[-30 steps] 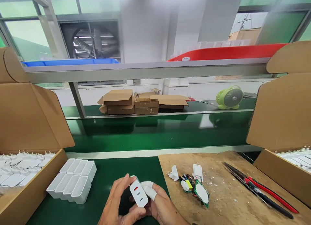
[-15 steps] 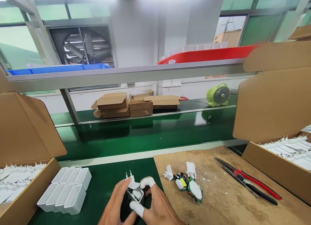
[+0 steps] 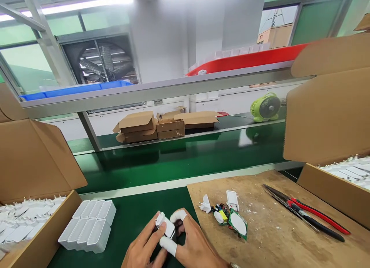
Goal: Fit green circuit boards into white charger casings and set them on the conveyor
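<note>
Both hands are around a white plug adapter (image 3: 167,226) low in the middle of the head view. My left hand (image 3: 144,245) grips it from the left, one finger lying across its white top piece. My right hand (image 3: 192,239), with white covers on two fingertips, is curled around the right side of the body. The top piece covers the body's opening; its pins are hidden from me. To the right, on a brown board (image 3: 271,237), lie a loose plug piece (image 3: 205,204), a white case (image 3: 232,200) and circuit boards with parts (image 3: 238,224).
Left of my hands stands a block of white cases (image 3: 100,235). Cardboard boxes of white plug pieces flank me, left (image 3: 68,212) and right (image 3: 332,183). Red-and-black pliers (image 3: 315,214) lie on the board beside a thin metal tool. Behind are a green belt (image 3: 202,154) and green fan (image 3: 266,107).
The top piece, tilted with its pins pointing up before, now lies over the adapter body. A left finger has moved onto it. The camera view has tilted slightly.
</note>
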Demonstrator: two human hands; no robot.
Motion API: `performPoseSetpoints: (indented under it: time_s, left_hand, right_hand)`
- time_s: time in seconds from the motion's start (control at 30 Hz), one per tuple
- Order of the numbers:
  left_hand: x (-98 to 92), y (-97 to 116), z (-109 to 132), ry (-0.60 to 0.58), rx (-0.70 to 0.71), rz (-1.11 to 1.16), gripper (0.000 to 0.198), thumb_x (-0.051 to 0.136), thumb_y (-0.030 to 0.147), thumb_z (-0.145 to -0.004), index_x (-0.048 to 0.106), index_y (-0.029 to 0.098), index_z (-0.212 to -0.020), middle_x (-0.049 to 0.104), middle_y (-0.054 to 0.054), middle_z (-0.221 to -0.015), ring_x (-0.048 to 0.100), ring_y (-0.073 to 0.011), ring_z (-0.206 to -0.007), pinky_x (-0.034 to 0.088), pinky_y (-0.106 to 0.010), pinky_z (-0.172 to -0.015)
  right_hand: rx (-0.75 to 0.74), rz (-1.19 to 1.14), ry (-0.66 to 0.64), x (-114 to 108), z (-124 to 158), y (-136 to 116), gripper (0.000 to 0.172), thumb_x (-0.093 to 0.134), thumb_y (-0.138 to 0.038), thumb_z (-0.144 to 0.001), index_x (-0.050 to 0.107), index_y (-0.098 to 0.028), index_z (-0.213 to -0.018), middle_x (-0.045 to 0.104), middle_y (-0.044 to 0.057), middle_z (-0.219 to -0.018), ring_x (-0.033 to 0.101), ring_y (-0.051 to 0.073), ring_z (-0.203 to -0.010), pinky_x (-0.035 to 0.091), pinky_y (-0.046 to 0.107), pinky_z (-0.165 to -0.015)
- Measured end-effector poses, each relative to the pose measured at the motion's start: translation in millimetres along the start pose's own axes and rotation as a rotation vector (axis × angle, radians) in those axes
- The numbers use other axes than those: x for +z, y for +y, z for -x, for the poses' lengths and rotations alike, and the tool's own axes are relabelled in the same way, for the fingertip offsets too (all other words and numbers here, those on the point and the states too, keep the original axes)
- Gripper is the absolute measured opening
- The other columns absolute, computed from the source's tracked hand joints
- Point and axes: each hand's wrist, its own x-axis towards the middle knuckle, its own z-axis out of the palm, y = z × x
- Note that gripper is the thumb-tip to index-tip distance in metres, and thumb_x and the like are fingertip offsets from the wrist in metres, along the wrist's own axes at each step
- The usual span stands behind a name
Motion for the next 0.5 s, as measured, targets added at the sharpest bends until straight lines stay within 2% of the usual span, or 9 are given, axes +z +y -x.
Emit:
performPoseSetpoints:
  time_s: [0.1,0.2,0.3,0.4,0.5]
  left_hand:
    - [-1.3,0.3,0.0,-0.026,-0.021,0.009,0.042,0.056,0.022,-0.107,0.058,0.015,-0.148,0.067,-0.022,-0.148,0.070,-0.0260,-0.132,0.059,-0.029,-0.109]
    - [0.0,1.2,-0.6,-0.041,-0.036,0.014,0.040,0.059,0.022,-0.105,0.059,0.014,-0.145,0.067,-0.025,-0.146,0.071,-0.0276,-0.131,0.061,-0.030,-0.107]
    - [6.4,4.8,-1.3,0.007,-0.070,0.060,0.035,0.057,0.021,-0.105,0.062,0.016,-0.139,0.068,-0.024,-0.144,0.073,-0.0279,-0.129,0.064,-0.030,-0.103]
    - [15.8,9.8,2.8,0.082,-0.144,0.139,0.028,0.056,0.021,-0.104,0.068,0.021,-0.130,0.071,-0.020,-0.138,0.075,-0.0266,-0.124,0.066,-0.031,-0.100]
    - [20.8,5.2,12.3,0.104,-0.238,0.163,0.028,0.064,0.031,-0.100,0.072,0.024,-0.126,0.072,-0.017,-0.139,0.074,-0.0293,-0.126,0.067,-0.034,-0.100]
  right_hand:
    - [-0.044,0.035,-0.014,-0.2,1.1,0.8,0.023,0.072,-0.026,-0.088,0.054,-0.025,-0.102,0.065,0.000,-0.104,0.067,0.020,-0.093,0.052,0.034,-0.086]
    - [-0.253,0.207,-0.002,2.2,1.5,10.5,0.015,0.068,-0.025,-0.095,0.053,-0.023,-0.099,0.064,0.002,-0.109,0.067,0.020,-0.089,0.051,0.033,-0.079]
    - [-0.457,0.353,0.079,6.4,-0.6,23.9,0.011,0.066,-0.023,-0.098,0.055,-0.022,-0.100,0.065,0.002,-0.108,0.067,0.018,-0.082,0.049,0.031,-0.071]
    - [-0.541,0.365,0.174,10.1,-3.6,31.9,0.020,0.074,-0.023,-0.091,0.056,-0.022,-0.099,0.066,0.002,-0.102,0.066,0.018,-0.077,0.049,0.030,-0.065]
    - [-0.682,0.328,0.246,12.4,-4.8,32.6,0.028,0.076,-0.033,-0.089,0.059,-0.022,-0.109,0.067,0.007,-0.109,0.067,0.023,-0.086,0.055,0.033,-0.072]
